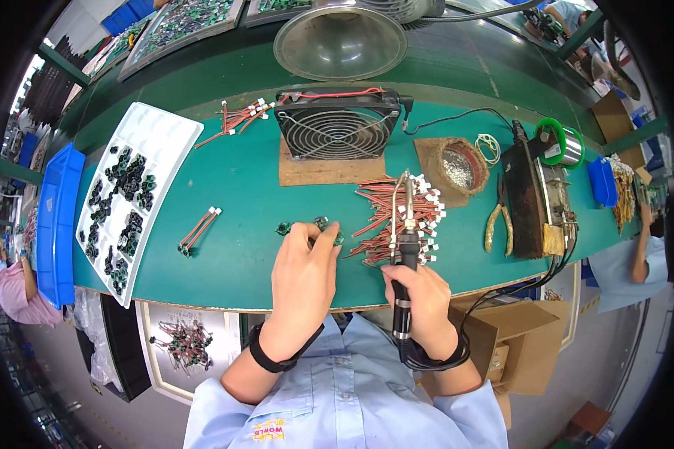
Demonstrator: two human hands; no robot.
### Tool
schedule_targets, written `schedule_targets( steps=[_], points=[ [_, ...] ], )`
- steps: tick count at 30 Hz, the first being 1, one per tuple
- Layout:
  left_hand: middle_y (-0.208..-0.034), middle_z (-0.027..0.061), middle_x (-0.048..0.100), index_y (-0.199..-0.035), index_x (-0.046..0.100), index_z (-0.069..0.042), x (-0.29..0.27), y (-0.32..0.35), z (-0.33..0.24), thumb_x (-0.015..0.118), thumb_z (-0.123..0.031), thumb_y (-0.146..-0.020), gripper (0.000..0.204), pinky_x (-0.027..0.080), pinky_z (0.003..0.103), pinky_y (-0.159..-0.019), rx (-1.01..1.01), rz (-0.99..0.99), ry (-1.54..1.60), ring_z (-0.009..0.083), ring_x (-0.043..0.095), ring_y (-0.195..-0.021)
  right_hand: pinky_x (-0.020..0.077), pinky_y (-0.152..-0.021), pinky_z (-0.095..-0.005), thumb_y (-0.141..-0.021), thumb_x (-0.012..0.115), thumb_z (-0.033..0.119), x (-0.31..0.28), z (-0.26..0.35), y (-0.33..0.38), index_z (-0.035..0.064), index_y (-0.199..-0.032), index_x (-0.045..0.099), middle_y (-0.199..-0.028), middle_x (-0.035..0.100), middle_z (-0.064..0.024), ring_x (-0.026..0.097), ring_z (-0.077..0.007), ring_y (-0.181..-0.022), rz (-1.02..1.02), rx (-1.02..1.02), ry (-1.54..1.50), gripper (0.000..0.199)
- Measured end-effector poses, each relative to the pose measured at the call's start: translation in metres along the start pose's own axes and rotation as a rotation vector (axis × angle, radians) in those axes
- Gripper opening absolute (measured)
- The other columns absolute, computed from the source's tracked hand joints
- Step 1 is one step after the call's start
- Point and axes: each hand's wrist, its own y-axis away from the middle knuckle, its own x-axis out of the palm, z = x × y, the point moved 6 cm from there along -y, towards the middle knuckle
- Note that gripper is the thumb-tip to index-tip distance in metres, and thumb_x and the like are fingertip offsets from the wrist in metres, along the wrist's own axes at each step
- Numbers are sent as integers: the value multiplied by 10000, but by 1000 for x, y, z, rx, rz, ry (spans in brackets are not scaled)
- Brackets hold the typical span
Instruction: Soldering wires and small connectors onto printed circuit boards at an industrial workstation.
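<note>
My left hand (305,266) rests on the green mat with its fingers bent and drawn together at a small green-and-black circuit board (321,222). Another such board (284,228) lies just left of the fingertips. My right hand (424,298) is wrapped round the black handle of a soldering iron (406,251), which has a thin metal tube beside its tip. The iron points away from me, over a pile of red-and-black wires with white plugs (374,202). To the left lies a circuit board with wires attached (189,247), apart from my hands.
A white tray (168,127) of small dark parts stands left, beside a blue bin (56,224). Behind my hands are a fan (338,129), a round tin (463,166) and a metal lamp hood (341,45). Pliers (498,221), a black soldering unit (523,198) and a solder spool (571,146) are right.
</note>
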Motion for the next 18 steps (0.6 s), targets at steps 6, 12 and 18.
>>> schedule_targets(
  steps=[6, 12, 18],
  points=[
    [-895, 123, 532, -983, 584, -3, 3, 4, -6, 603, 37, -744, 243, 447, 359, -709, 33, -13, -15, 293, 542, -810, 526, -683, -289, -760, 620, -136, 2, -16, 7, 24, -1036, 463, -889, 622, -144, 650, -199, -760, -162, 311, -464, 356],
    [-901, 127, 537, -968, 581, -1, -2, 12, -6, 601, 43, -740, 233, 451, 353, -708, 36, 40, -46, 290, 546, -827, 536, -734, -307, -793, 587, -130, -1, -11, 2, 34, -1104, 384, -914, 609, -152, 649, -211, -822, -121, 389, -689, 407],
    [-977, 120, 556, -964, 585, 23, -17, 25, -11, 568, 48, -798, 170, 481, 336, -789, -175, 342, 775, 213, 564, -937, 539, -716, -306, -788, 598, -127, -3, 0, 5, 34, -1113, 380, -918, 603, -157, 648, -220, -826, -102, 360, -597, 423]
  ],
)
